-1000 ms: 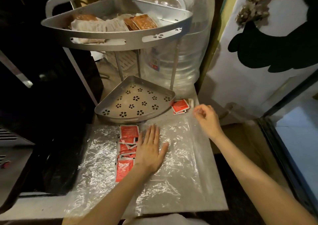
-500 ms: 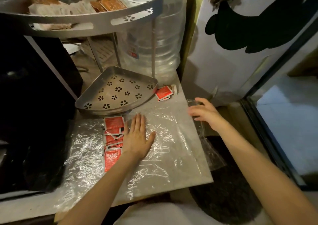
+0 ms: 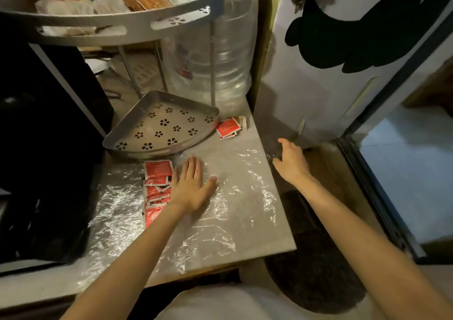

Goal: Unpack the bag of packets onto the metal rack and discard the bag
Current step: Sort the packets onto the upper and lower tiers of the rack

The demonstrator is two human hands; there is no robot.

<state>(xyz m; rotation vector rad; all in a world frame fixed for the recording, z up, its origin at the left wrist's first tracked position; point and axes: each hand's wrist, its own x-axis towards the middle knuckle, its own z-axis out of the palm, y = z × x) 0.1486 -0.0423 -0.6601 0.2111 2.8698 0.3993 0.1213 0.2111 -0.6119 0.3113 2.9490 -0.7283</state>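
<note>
Bag [image 3: 228,194], clear plastic, spread flat over the bench [image 3: 274,241], reaching its right edge. Better emptied by sliding the packets [image 3: 157,185] left and far toward the rack's lower tray [image 3: 161,126], empty and just beyond. Left hand [image 3: 191,187] pressed flat, fingers spread, gripping nothing. Right hand [image 3: 291,160] curled at the bag's far right corner; pinch unclear. Drop-off immediately right; loose packets [image 3: 229,128] beside the tray.

A crinkled clear plastic bag [image 3: 228,197] lies flat on the counter, red square packets [image 3: 157,185] inside; more red packets [image 3: 229,127] lie beside the perforated grey metal rack [image 3: 161,126].
</note>
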